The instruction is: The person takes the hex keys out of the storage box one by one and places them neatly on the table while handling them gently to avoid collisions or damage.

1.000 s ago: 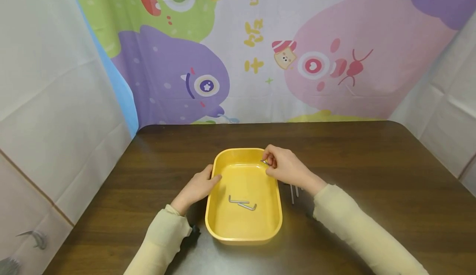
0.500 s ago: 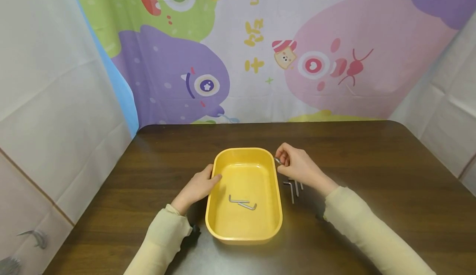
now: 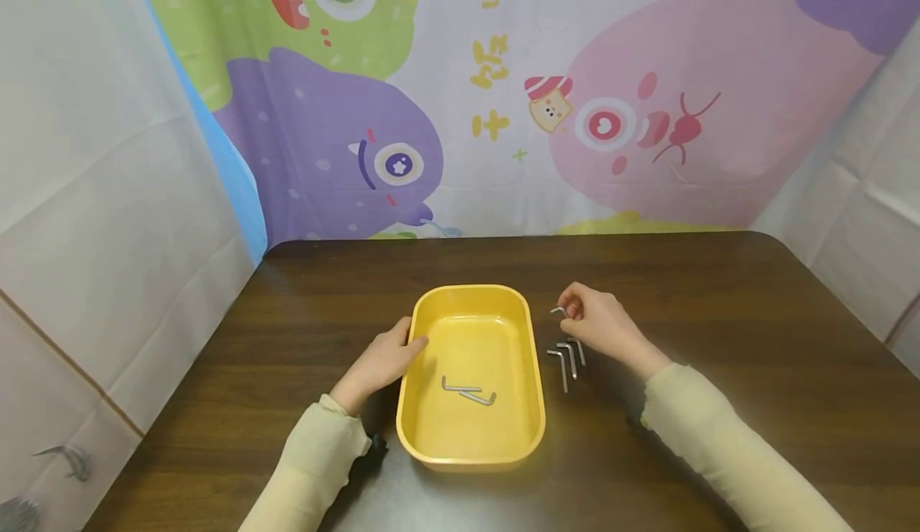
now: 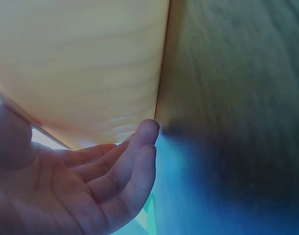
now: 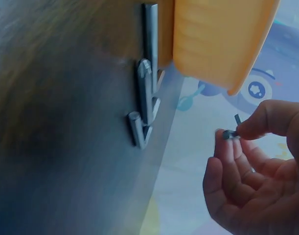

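A deep yellow tray (image 3: pixel 470 432) stands on the table, with two L-shaped hex keys (image 3: pixel 461 390) lying crosswise inside. At its left side, my left hand (image 3: pixel 379 362) grips the wall, thumb over the rim and fingers along the outside; the left wrist view shows those fingers (image 4: pixel 139 171) slightly bent. To the right of the tray, my right hand (image 3: pixel 604 324) pinches a small hex key (image 5: pixel 237 120) between thumb and fingertips, above the table. Below that hand, three more hex keys (image 3: pixel 564 372) lie side by side, stepped in size.
The dark wood table (image 3: pixel 719 404) extends to both sides. A printed cartoon cloth (image 3: pixel 496 188) hangs behind its far edge. Pale sheets (image 3: pixel 129 156) cover the sides. A small dark object (image 3: pixel 377 444) shows by the left sleeve.
My right hand has moved right, from over the tray's far right corner to beside it, still pinching the hex key. The three keys on the table are now uncovered. My left hand stays put.
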A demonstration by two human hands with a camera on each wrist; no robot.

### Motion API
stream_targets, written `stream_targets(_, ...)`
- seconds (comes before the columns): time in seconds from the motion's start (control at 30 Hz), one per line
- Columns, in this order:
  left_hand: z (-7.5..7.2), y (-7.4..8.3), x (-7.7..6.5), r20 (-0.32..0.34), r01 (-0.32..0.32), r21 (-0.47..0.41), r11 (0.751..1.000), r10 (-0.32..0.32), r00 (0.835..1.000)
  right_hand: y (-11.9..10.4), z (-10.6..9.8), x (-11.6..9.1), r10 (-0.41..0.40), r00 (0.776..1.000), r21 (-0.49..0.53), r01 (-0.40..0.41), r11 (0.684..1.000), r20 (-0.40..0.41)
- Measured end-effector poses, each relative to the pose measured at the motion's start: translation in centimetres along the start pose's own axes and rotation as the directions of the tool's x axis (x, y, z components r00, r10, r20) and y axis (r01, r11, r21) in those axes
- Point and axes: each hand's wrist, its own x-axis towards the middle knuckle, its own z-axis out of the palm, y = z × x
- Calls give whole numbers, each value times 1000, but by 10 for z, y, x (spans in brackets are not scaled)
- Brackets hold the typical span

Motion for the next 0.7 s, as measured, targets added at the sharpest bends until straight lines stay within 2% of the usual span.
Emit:
stream_targets(0.3,1,-1,2,-1,6,10,1000,-6,1000,11,-2,-3,90,996,-57,-88,994,26)
stream_targets(0.7,1,-1,2,-4,8,13,1000,-8,1000,19,0,-5,215,973,-112,-205,972,79)
